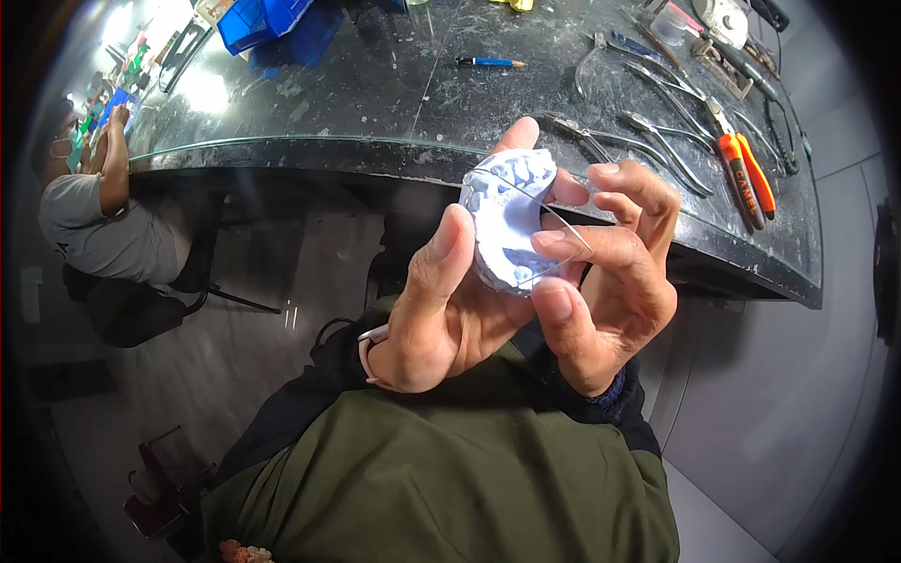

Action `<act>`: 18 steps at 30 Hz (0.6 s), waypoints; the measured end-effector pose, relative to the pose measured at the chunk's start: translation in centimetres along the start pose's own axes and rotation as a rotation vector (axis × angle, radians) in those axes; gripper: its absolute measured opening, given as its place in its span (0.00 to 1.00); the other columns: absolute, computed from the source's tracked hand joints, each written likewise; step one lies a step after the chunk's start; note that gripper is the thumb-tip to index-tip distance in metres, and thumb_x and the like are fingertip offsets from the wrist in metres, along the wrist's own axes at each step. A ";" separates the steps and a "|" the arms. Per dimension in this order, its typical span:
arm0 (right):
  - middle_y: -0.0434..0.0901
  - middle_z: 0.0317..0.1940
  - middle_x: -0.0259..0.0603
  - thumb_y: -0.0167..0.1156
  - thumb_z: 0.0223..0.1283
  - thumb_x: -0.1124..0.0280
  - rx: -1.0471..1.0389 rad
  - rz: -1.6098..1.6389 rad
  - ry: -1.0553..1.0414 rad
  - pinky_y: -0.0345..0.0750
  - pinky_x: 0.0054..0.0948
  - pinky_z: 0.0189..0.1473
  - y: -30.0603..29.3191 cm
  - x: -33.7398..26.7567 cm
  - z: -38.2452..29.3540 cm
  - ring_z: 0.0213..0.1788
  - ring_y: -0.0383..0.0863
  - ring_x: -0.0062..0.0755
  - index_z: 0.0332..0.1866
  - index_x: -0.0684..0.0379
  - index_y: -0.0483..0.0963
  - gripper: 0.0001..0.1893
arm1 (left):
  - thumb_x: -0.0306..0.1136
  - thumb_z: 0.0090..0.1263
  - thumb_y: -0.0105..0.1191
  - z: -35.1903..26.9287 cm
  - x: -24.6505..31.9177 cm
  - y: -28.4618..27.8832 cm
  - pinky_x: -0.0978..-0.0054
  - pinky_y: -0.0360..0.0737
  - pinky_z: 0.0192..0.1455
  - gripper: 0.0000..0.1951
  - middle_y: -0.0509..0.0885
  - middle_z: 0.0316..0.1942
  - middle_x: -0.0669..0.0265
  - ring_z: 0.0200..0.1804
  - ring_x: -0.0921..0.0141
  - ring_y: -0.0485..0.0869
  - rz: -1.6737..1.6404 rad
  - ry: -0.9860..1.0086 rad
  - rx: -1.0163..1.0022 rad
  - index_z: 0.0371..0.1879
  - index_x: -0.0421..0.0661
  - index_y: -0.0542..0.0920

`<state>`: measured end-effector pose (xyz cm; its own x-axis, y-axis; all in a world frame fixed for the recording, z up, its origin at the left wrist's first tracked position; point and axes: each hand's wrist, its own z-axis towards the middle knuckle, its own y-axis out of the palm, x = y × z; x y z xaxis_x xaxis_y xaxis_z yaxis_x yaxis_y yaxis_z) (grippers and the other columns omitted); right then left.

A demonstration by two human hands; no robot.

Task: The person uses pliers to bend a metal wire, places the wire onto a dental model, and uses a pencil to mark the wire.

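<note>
A pale bluish-white plaster dental cast (508, 218) with a row of teeth along its curved edge rests in my left hand (440, 310), the thumb along its near left side and fingers behind it. A thin bent metal wire (559, 217) runs across the cast from the upper teeth to a sharp bend on the right, then back toward the lower teeth. My right hand (623, 281) has this wire between thumb and index finger near the bend. Its other fingers are curled beside the cast. Part of the wire's lower end is hidden by the fingertips.
On the dark glass-topped bench (352, 105) lie several metal pliers (662, 141), orange-and-black handled pliers (746, 176) and a blue pencil (489, 62). A blue plastic bin (260, 24) stands at the back left. Another person (116, 211) sits at the bench on the left.
</note>
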<state>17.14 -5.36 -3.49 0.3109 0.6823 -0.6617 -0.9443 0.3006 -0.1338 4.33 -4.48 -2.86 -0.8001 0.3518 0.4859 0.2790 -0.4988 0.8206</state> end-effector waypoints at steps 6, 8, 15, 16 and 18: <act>0.66 0.50 0.49 0.64 0.44 0.67 0.007 0.075 -0.006 0.60 0.39 0.55 0.3 0.3 -0.1 0.56 0.63 0.37 0.27 0.60 0.78 0.08 | 0.54 0.71 0.32 0.3 0.1 -0.2 0.67 0.64 0.63 0.36 0.62 0.57 0.63 0.61 0.68 0.64 0.065 -0.022 -0.018 0.69 0.46 0.37; 0.66 0.50 0.49 0.64 0.44 0.67 -0.002 0.076 0.016 0.60 0.39 0.55 0.2 0.1 -0.1 0.56 0.63 0.37 0.27 0.60 0.79 0.08 | 0.54 0.71 0.32 0.3 0.1 0.0 0.67 0.63 0.64 0.36 0.62 0.57 0.63 0.61 0.68 0.64 0.086 -0.017 0.017 0.68 0.46 0.37; 0.67 0.49 0.50 0.66 0.42 0.62 -0.005 0.090 -0.020 0.60 0.38 0.56 0.2 0.7 0.0 0.57 0.63 0.36 0.28 0.61 0.73 0.14 | 0.51 0.72 0.32 0.4 -0.2 0.1 0.69 0.66 0.61 0.34 0.62 0.57 0.63 0.56 0.70 0.67 0.038 0.017 0.042 0.69 0.46 0.37; 0.67 0.49 0.50 0.66 0.42 0.62 -0.005 0.086 -0.026 0.60 0.38 0.56 0.1 1.1 0.0 0.57 0.63 0.36 0.28 0.61 0.73 0.14 | 0.51 0.72 0.32 0.4 -0.2 0.1 0.71 0.67 0.57 0.34 0.62 0.56 0.63 0.52 0.70 0.68 0.061 -0.011 0.024 0.69 0.47 0.37; 0.68 0.48 0.52 0.69 0.38 0.57 0.115 0.191 -0.036 0.59 0.38 0.58 0.1 1.8 0.2 0.55 0.66 0.39 0.35 0.60 0.66 0.24 | 0.50 0.72 0.32 0.4 -0.2 0.2 0.75 0.68 0.48 0.33 0.63 0.55 0.64 0.44 0.72 0.68 0.127 -0.056 0.040 0.69 0.49 0.38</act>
<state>17.67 -3.99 -4.55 0.1331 0.7568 -0.6399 -0.9686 0.2361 0.0779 4.75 -4.36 -2.67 -0.7262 0.3323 0.6018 0.3981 -0.5104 0.7623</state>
